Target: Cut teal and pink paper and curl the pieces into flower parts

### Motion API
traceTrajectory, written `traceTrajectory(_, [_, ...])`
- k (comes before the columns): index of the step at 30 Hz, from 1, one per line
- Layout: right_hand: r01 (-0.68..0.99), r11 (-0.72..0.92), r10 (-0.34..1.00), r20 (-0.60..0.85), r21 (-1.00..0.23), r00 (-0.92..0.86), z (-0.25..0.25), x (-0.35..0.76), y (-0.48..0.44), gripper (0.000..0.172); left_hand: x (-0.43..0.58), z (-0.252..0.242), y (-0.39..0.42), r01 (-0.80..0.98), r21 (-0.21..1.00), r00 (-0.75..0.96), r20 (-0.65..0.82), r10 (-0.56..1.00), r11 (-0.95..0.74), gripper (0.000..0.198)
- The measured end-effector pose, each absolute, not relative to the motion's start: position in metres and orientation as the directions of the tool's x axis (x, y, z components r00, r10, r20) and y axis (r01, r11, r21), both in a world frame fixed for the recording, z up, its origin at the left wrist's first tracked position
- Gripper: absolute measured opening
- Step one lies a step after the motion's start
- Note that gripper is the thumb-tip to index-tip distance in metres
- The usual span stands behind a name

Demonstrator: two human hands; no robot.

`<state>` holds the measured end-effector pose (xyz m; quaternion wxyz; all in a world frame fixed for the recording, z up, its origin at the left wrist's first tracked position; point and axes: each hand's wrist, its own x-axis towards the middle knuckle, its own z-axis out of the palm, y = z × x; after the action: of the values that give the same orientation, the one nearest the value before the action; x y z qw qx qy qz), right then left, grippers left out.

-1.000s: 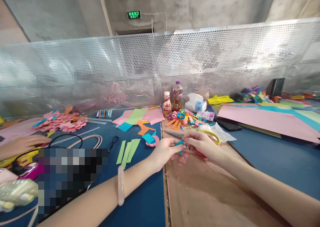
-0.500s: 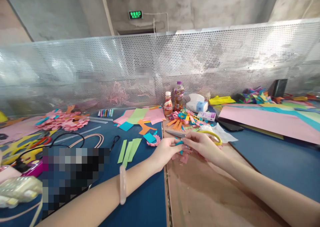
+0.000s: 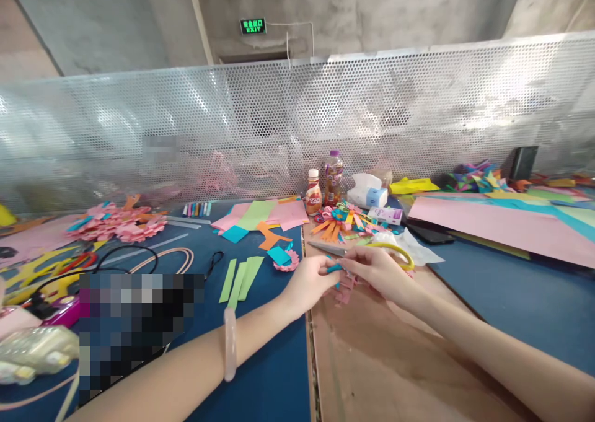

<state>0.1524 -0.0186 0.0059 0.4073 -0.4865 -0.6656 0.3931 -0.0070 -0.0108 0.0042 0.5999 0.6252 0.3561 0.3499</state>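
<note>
A small blue paper strip point(image 3: 333, 268) is pinched between the fingertips of my left hand point(image 3: 310, 281), which wears a pale bracelet at the wrist. My right hand point(image 3: 373, 269) meets it from the other side with its fingers closed at the strip's end. Pink paper scraps point(image 3: 344, 290) lie beneath both hands on the brown board. Just beyond the fingers rest scissors with yellow handles point(image 3: 404, 252), partly hidden by my right hand. Left of my left hand lie a pink scalloped paper ring point(image 3: 292, 262), a blue paper piece point(image 3: 277, 254) and green paper strips point(image 3: 240, 281).
Coloured paper sheets point(image 3: 283, 213), a brown-labelled bottle point(image 3: 313, 194), a purple-capped bottle point(image 3: 333, 180) and a tissue pack point(image 3: 367, 193) stand or lie at the back. Pink paper pieces point(image 3: 125, 222) are heaped at left, near cables. A large pink sheet point(image 3: 497, 224) lies at right.
My hands stay together at the blue strip, with only slight finger movement. The strip's loose lower blue part shows less now. The view has shifted very slightly.
</note>
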Motion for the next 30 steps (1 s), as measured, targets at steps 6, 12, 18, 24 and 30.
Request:
traceTrajectory(6, [0.357,0.163,0.980,0.109,-0.920,-0.166,0.008,0.152,-0.020,0.027,-0.009,0.000,-0.009,0.066,0.997,0.495,0.004,0.869,-0.042,0.010])
traceTrajectory(12, [0.350,0.140,0.982,0.083,-0.926,-0.172,0.010,0.152,-0.022,0.029,-0.010,-0.002,-0.007,0.036,0.999,0.531,-0.030,0.847,0.013,0.023])
traceTrajectory(18, [0.339,0.136,0.980,0.077,-0.931,-0.183,0.011,0.153,-0.023,0.028,-0.009,0.002,-0.011,0.013,0.996,0.546,-0.077,0.834,0.084,0.033])
traceTrajectory(24, [0.323,0.115,0.986,0.068,-0.939,-0.153,0.013,0.152,-0.023,0.027,-0.009,0.000,-0.007,0.001,0.999,0.528,-0.046,0.848,0.054,0.032])
traceTrajectory(30, [0.236,0.106,0.985,0.068,-0.966,-0.161,0.018,0.152,-0.025,0.023,-0.009,-0.002,-0.005,-0.035,0.996,0.510,-0.056,0.858,0.086,0.029])
